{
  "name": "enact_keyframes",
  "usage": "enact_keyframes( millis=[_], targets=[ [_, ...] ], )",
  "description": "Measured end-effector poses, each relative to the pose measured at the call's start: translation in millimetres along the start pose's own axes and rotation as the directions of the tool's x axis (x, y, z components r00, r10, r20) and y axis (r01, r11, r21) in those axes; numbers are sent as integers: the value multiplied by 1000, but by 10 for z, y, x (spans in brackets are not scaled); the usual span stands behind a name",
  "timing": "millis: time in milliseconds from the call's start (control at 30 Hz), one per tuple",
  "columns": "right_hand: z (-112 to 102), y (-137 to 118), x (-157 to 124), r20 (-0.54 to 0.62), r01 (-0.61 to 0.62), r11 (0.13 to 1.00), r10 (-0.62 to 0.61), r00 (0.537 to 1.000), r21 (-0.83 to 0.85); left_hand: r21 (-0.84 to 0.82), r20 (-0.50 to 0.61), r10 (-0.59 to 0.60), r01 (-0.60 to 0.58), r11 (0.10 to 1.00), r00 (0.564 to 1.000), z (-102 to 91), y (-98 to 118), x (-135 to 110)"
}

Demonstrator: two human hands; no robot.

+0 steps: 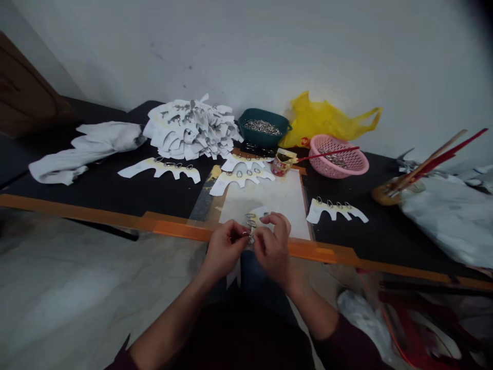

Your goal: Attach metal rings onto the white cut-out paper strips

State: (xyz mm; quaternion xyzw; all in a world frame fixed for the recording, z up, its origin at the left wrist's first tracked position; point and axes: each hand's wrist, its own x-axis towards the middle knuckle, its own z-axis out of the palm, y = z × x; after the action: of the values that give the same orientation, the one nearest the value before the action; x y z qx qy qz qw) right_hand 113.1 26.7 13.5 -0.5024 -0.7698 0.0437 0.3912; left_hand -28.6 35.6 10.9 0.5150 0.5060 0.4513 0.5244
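Note:
At the table's front edge, a white cut-out piece (259, 211) with narrow tabs and several metal rings (251, 223) is between my hands. My left hand (224, 248) is closed in a pinch on what looks like a small metal ring (245, 234) at the piece's near end. Thumb and fingers of my right hand (276, 247) pinch the white piece close beside it. Part of the piece hangs below the edge, and the fingers hide the exact contact. Behind lie similar ringed pieces (246, 176) on a pale work sheet (283, 198).
A heap of white pieces (192, 131) stands at the back, beside a green basket (252, 134) of metal parts. Farther right are a small glue tub (281, 165) with a red stick, a pink basket (339, 171), a yellow bag (323, 121) and a jar of sticks (386, 192).

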Motion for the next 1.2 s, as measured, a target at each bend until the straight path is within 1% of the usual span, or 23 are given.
enact_keyframes(
  millis=[100,233,367,433,500,567,633,733,800,833,867,900,933,967,1000,1033,1067,1100,1133,1200],
  targets=[
    [23,3,3,-2,18,999,-18,1000,-33,51,12,2,-2,999,1000,-13,18,7],
    [31,-6,17,44,25,999,-23,999,-42,83,29,-21,18,996,999,-29,28,5],
    [10,-3,34,126,-9,1000,9,992,-4,99,57,-51,45,994,997,-50,42,6],
    [-23,7,55,163,-19,999,13,986,31,67,97,-76,70,995,992,-67,72,10],
    [-73,17,89,235,4,999,-15,972,47,47,145,-98,92,995,985,-93,121,21],
    [-133,17,137,336,53,998,-59,940,25,53,199,-123,115,992,972,-131,184,47],
    [-192,2,190,397,106,994,-93,913,-10,76,249,-150,135,988,957,-183,256,91],
    [-259,-48,258,397,141,990,-129,909,1,69,356,-175,161,985,918,-264,365,185],
    [-278,-83,278,385,81,994,-102,917,71,66,465,-158,144,987,871,-295,433,242],
    [-279,-97,278,374,18,993,-59,926,113,93,498,-132,99,991,857,-297,463,259],
    [-274,-107,270,358,-61,986,1,934,155,149,495,-86,14,989,865,-290,488,266],
    [-264,-113,255,336,-146,970,74,939,196,231,454,-10,-107,967,891,-272,506,260],
    [-252,-117,235,308,-225,946,148,940,231,330,386,103,-241,913,917,-246,514,242],
    [-239,-120,211,282,-288,923,213,935,257,432,307,241,-360,827,921,-214,513,212],
    [-226,-123,185,255,-330,904,263,930,272,523,233,377,-443,728,896,-178,501,173],
    [-216,-127,159,228,-353,895,297,927,272,589,175,487,-487,645,856,-140,480,128],
    [-208,-133,135,201,-358,897,313,928,257,629,131,556,-502,593,821,-101,450,82],
    [-203,-141,114,176,-350,908,315,933,231,648,96,585,-497,577,805,-64,416,38],
    [-200,-151,97,153,-334,921,307,939,200,649,70,587,-483,587,807,-29,379,-1],
    [-196,-175,74,118,-301,942,286,951,148,617,42,549,-454,643,835,34,304,-57]
  ],
)
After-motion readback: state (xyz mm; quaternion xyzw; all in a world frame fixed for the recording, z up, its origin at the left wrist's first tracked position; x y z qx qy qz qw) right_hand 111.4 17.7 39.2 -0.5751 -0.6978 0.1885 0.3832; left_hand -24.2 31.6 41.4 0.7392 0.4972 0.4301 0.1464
